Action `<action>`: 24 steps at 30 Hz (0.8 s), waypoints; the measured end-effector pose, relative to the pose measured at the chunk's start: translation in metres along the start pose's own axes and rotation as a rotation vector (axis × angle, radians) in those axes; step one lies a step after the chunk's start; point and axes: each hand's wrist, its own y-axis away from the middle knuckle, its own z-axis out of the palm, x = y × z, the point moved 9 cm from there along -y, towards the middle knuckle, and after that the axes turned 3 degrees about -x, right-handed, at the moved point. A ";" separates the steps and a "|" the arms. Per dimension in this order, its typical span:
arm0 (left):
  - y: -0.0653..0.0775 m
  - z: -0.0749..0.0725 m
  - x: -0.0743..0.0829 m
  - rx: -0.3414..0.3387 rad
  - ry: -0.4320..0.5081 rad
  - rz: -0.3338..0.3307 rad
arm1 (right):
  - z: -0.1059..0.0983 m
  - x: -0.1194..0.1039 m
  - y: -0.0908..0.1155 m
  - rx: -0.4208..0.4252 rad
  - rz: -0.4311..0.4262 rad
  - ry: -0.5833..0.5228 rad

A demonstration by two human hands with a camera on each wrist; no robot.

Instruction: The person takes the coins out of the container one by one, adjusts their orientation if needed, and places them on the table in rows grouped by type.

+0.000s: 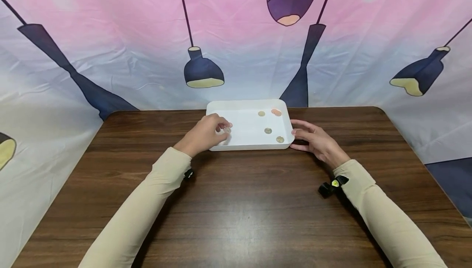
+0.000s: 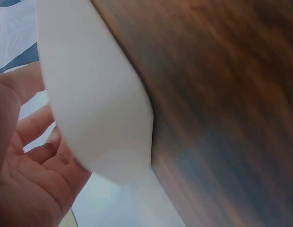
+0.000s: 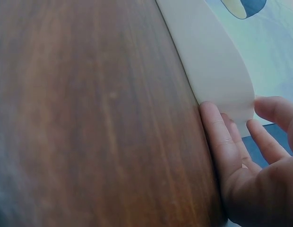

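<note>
A shallow white tray (image 1: pixel 243 145) stands at the far edge of the table, with coins lying in its right half. Over its left end, my left hand (image 1: pixel 206 135) pinches a small shiny, silvery piece (image 1: pixel 227 130) between thumb and fingers; its exact kind is unclear. The tray's wall (image 2: pixel 94 104) hides the fingertips in the left wrist view. My right hand (image 1: pixel 318 141) is at the tray's right end, with fairly straight fingers (image 3: pixel 215 125) touching the outside of the wall near the corner.
Inside the tray lie a gold-coloured coin (image 1: pixel 261 113), overlapping copper-coloured coins (image 1: pixel 276 112) and two duller yellowish coins (image 1: pixel 268 130). The brown wooden table (image 1: pixel 236 202) extends toward me. A cloth printed with lamps (image 1: pixel 147 55) hangs right behind the tray.
</note>
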 end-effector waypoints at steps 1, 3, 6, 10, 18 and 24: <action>0.002 -0.003 0.001 0.018 -0.006 0.009 | -0.001 0.000 0.000 0.004 0.002 -0.002; 0.007 -0.010 0.003 0.050 -0.016 0.023 | -0.002 -0.001 0.000 0.004 0.005 -0.003; 0.015 -0.017 0.004 0.083 -0.027 0.032 | -0.002 -0.001 0.000 -0.001 0.010 -0.004; 0.027 -0.025 0.003 0.117 -0.027 0.042 | -0.002 -0.001 0.001 -0.003 0.012 0.006; 0.053 -0.035 -0.002 0.150 -0.014 0.043 | -0.002 -0.002 0.002 0.002 0.015 0.009; 0.072 -0.037 -0.011 0.140 -0.025 0.041 | 0.000 -0.001 0.002 -0.001 0.013 0.010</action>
